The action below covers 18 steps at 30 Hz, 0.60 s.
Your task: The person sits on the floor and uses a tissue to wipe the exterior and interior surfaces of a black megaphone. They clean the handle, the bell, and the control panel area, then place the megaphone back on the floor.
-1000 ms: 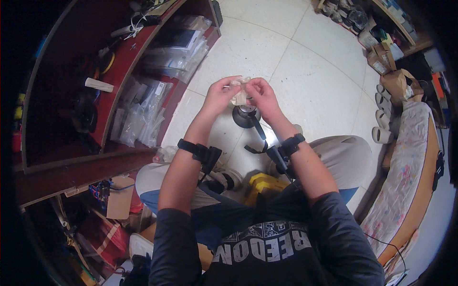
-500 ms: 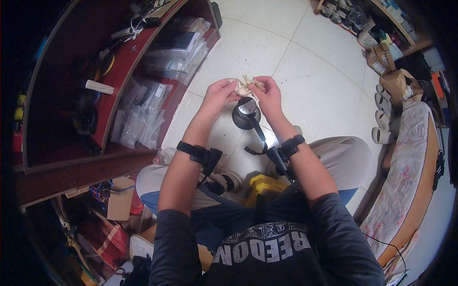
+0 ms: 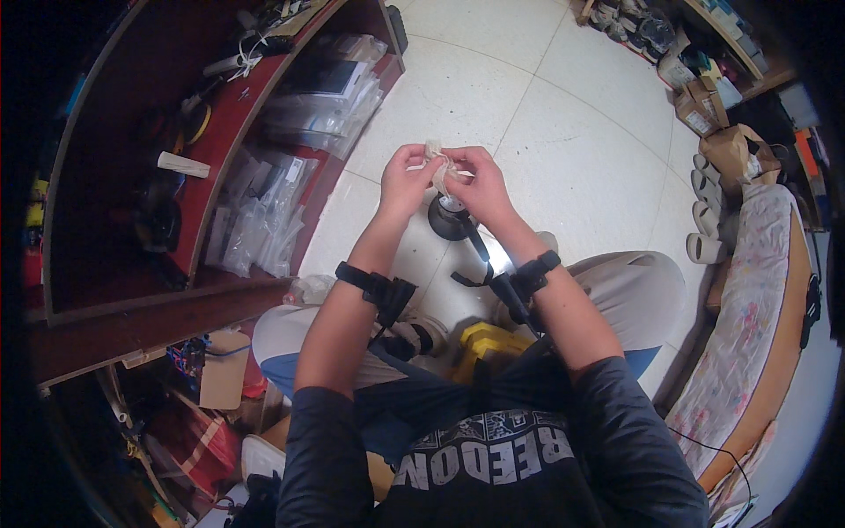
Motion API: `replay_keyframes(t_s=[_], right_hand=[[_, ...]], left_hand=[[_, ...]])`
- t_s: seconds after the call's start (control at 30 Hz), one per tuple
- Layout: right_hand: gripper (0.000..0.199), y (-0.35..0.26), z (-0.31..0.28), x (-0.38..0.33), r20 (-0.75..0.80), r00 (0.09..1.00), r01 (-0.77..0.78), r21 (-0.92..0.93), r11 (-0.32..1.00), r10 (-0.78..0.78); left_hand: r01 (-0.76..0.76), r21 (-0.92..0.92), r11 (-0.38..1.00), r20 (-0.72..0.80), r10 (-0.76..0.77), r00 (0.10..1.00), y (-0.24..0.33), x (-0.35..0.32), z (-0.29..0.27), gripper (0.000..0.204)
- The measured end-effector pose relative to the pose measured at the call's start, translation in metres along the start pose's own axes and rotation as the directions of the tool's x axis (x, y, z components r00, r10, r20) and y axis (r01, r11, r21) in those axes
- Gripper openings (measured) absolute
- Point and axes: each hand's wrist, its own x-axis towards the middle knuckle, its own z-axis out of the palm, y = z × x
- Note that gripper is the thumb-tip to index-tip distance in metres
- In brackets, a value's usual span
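A small crumpled off-white cloth [image 3: 437, 158] is bunched between my two hands, over the floor in front of me. My left hand [image 3: 404, 183] pinches its left side. Thumb and fingers of my right hand [image 3: 483, 188] grip the cloth from the right, close to the left fingertips. Just below the hands, a round black thing with a silver top [image 3: 447, 226] stands on the tiles; a dark arm runs from it toward my legs. The cloth and my right hand partly hide its top.
A dark red shelf unit [image 3: 264, 114] with plastic-bagged goods [image 3: 264, 207] stands at the left. Something yellow [image 3: 487, 341] lies between my legs. Pale slippers [image 3: 704, 211], a cardboard box [image 3: 701, 106] and a long floral-covered pad [image 3: 739, 308] line the right side.
My hands have drawn closer together, the right one moving left and slightly down. The cloth is now bunched or twisted more tightly and covers more of the silver top.
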Motion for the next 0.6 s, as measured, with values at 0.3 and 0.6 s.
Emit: replay_keyframes(t_s=[0.3, 0.6], right_hand=[[0.037, -0.002, -0.012, 0.007, 0.033, 0.985, -0.168, 0.006, 0.986, 0.168], [0.034, -0.013, -0.013, 0.004, -0.023, 1.000, 0.007, -0.407, 0.914, -0.018]], left_hand=[[0.069, -0.110, 0.992, 0.146, -0.052, 0.988, 0.003, 0.000, -0.007, 0.028], [0.052, -0.019, 0.998, 0.219, -0.047, 0.975, 0.022, -0.010, 0.005, 0.038]])
